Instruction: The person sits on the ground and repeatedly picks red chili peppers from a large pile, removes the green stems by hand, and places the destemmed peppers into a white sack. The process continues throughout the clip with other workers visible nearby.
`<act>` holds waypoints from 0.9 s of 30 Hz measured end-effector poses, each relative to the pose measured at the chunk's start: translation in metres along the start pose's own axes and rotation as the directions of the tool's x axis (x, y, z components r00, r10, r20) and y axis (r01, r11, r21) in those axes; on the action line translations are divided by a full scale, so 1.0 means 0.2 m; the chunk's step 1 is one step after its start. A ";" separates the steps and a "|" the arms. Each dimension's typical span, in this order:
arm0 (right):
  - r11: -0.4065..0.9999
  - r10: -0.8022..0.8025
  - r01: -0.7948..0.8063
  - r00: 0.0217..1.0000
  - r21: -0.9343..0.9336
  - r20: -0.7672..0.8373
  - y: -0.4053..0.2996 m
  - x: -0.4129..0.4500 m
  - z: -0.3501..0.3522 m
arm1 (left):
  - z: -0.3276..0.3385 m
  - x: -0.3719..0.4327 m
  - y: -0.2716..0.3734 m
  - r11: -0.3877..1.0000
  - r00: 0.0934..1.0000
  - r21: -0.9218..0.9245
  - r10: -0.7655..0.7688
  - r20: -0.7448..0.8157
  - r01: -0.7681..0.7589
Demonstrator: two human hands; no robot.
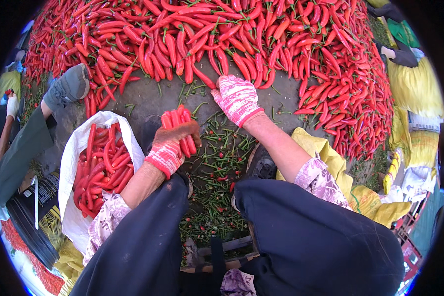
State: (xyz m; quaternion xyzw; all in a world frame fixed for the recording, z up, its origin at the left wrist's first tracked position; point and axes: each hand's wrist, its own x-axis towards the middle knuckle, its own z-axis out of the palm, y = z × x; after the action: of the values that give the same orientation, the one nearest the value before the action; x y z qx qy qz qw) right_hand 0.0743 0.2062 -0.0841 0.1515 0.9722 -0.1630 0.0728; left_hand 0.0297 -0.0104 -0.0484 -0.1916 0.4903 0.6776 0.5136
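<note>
My left hand (pixel 175 138), in a pink-and-white knit glove with stained fingers, is closed around several stemless red chili peppers (pixel 181 118). It is held just right of a white woven sack (pixel 69 162) filled with red chilies (pixel 105 162). At the near edge of a large heap of stemmed red chilies (pixel 207 33), my right hand (pixel 238 97), gloved in the same knit, has its fingertips at a chili's end. Whether it grips that chili cannot be told. Cut green stems (pixel 222 177) lie scattered on the ground between my feet.
Yellow woven sacks (pixel 318 151) lie to the right of my legs. A black bucket (pixel 33 214) with a white handle stands at the left. Another person's shoe (pixel 68 83) rests by the heap at the left, and a gloved hand (pixel 12 106) of a person shows farther left.
</note>
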 end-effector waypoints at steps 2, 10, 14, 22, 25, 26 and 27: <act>0.995 -0.055 0.056 0.998 0.078 -0.016 0.04 -0.03 0.02 | -0.02 0.03 0.00 0.993 0.993 -0.108 -0.050 -0.104 0.038; 0.992 -0.117 0.114 0.991 -0.048 -0.065 0.11 -0.36 -0.13 | -0.05 0.04 0.01 0.982 0.993 -0.190 -0.038 -0.110 0.017; 0.990 -0.113 0.120 0.989 0.071 -0.092 0.05 -0.25 -0.11 | -0.07 0.03 -0.01 0.995 0.999 -0.102 -0.006 -0.051 0.000; 0.991 -0.126 0.121 0.989 0.054 0.084 -0.04 -0.07 -0.08 | 0.00 0.06 -0.02 0.992 0.975 0.041 0.123 -0.187 -0.117; 0.943 -0.326 0.309 0.935 0.126 0.138 -0.12 -0.20 -0.14 | 0.01 0.09 -0.01 0.991 0.974 0.103 0.101 -0.201 -0.081; 0.932 -0.346 0.324 0.928 0.166 0.135 -0.15 -0.23 -0.15 | 0.01 0.09 0.00 0.989 0.972 0.127 0.098 -0.214 -0.071; 0.896 -0.410 0.372 0.903 0.241 0.131 -0.17 -0.25 -0.17 | 0.00 0.09 -0.01 0.988 0.979 0.130 0.107 -0.172 -0.085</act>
State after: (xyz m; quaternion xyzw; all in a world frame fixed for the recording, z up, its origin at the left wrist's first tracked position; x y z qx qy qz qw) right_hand 0.1077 0.1727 -0.0327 -0.0559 0.9494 -0.2892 0.1085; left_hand 0.0234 -0.0004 -0.0629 -0.1959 0.5835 0.6504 0.4451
